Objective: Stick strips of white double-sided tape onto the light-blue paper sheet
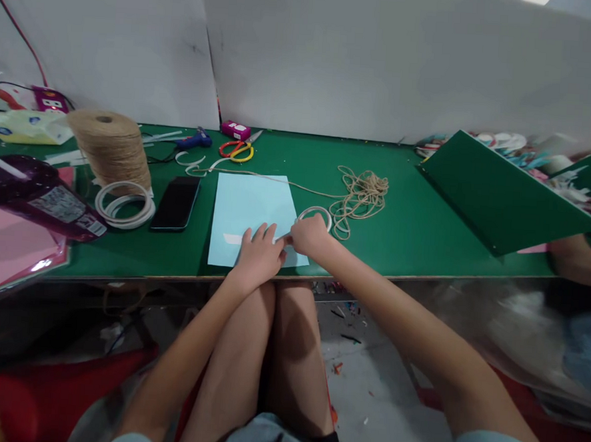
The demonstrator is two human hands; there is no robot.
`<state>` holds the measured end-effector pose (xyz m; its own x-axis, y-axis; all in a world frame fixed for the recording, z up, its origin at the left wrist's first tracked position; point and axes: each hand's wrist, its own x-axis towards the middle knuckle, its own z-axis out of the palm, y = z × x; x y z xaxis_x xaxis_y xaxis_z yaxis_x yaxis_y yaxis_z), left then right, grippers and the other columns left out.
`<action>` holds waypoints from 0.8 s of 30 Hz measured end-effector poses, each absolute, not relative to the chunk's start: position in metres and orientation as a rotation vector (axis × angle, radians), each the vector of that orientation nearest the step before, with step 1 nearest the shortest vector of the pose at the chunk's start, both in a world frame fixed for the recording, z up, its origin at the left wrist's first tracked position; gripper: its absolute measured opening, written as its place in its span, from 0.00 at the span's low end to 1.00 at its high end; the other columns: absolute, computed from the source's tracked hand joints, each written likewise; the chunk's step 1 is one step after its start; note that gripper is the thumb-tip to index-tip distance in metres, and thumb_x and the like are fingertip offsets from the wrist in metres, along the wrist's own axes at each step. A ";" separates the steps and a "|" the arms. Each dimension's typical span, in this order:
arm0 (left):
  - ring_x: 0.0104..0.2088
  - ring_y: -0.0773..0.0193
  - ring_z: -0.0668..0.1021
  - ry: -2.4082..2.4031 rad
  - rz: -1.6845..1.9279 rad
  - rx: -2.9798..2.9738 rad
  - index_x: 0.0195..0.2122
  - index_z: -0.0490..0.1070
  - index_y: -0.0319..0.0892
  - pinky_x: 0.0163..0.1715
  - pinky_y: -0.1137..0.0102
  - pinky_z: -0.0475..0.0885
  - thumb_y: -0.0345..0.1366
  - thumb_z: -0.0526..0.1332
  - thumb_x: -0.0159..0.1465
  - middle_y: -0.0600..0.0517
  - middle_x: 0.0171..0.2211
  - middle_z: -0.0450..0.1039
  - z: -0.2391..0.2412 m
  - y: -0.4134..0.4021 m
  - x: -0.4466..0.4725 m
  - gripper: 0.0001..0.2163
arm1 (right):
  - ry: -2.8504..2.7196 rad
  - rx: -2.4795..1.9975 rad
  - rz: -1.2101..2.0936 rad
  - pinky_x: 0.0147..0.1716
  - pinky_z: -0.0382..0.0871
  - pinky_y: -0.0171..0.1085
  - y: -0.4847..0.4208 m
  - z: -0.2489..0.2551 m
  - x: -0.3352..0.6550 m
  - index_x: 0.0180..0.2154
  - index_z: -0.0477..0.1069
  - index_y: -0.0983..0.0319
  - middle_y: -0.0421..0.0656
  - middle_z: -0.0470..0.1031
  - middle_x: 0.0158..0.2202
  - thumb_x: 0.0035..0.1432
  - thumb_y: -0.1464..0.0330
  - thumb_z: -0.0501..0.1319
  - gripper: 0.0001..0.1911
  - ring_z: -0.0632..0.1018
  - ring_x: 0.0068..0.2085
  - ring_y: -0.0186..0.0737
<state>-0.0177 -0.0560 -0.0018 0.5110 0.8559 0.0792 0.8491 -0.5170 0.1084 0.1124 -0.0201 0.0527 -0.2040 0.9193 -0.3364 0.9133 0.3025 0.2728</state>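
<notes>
A light blue sheet of paper (250,208) lies on the green table (405,221) near its front edge. My left hand (258,253) rests flat on the sheet's lower part, fingers stretched out beside a small white strip (231,238). My right hand (308,235) is closed in a pinch at the sheet's right edge, on something too small to name. A white ring (317,211) lies just beyond its knuckles. A loose tangle of twine (362,193) sits to the right, its strand running left across the table.
A big twine spool (111,144), white rings (124,205) and a black phone (176,202) lie left of the sheet. Scissors (238,150) and a glue gun (194,139) are at the back. A purple bottle (36,196) lies far left. Another person's arm (581,255) and a green board (497,193) are at right.
</notes>
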 end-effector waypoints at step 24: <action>0.63 0.43 0.55 1.595 0.207 2.677 0.58 0.60 0.53 0.56 0.42 0.51 0.38 0.46 0.66 0.43 0.64 0.52 -0.002 -0.063 -0.012 0.19 | 2.518 1.362 0.179 0.31 0.60 0.39 -0.025 0.030 0.146 0.35 0.74 0.71 0.58 0.77 0.34 0.59 0.72 0.50 0.15 0.78 0.37 0.49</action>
<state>-0.0116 -0.0631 -0.0017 0.4697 0.8767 0.1039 0.8742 -0.4783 0.0840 0.1462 -0.0253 0.0301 -0.5204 0.8350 -0.1791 0.8012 0.5499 0.2359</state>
